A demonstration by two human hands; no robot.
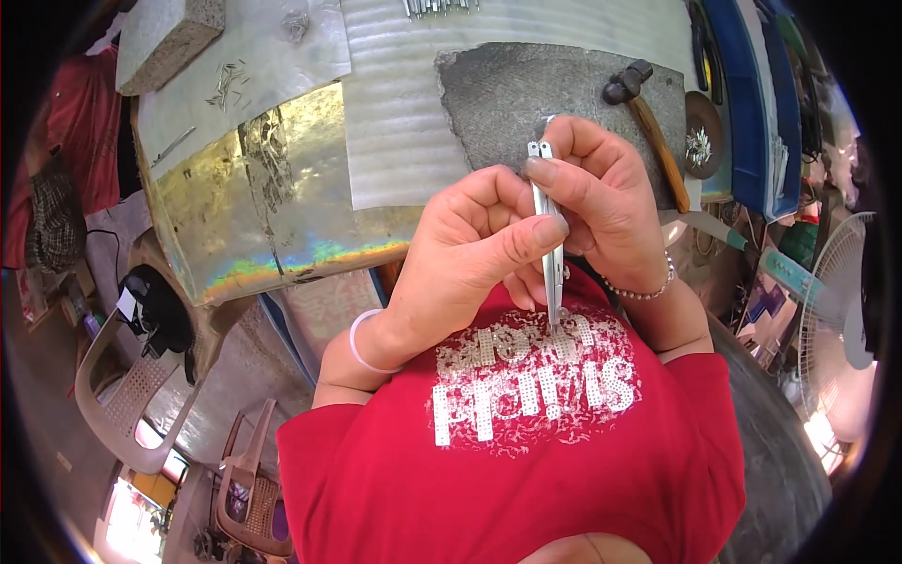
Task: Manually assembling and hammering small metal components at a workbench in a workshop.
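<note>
In front of my chest I hold a slim silver two-legged metal tool (552, 273) upright. Its two flat ends with round holes are at the top, and its narrow points hang down over my red shirt. My left hand (470, 249) is closed on its middle, the thumb lying across the metal. My right hand (601, 193) pinches the upper part between thumb and fingers. The fingers hide part of the tool, so its exact kind is unclear. Just beyond my hands lies a dark stone slab (526, 89), with a wooden-handled hammer (648, 122) on its right side.
A round brown dish (700, 155) of small silver pieces sits right of the hammer, near a blue tray (747, 103). More pins (225, 85) lie far left beside a stone block (169, 42). Silver rods (440, 7) are at the far edge. A fan (836, 320) stands right.
</note>
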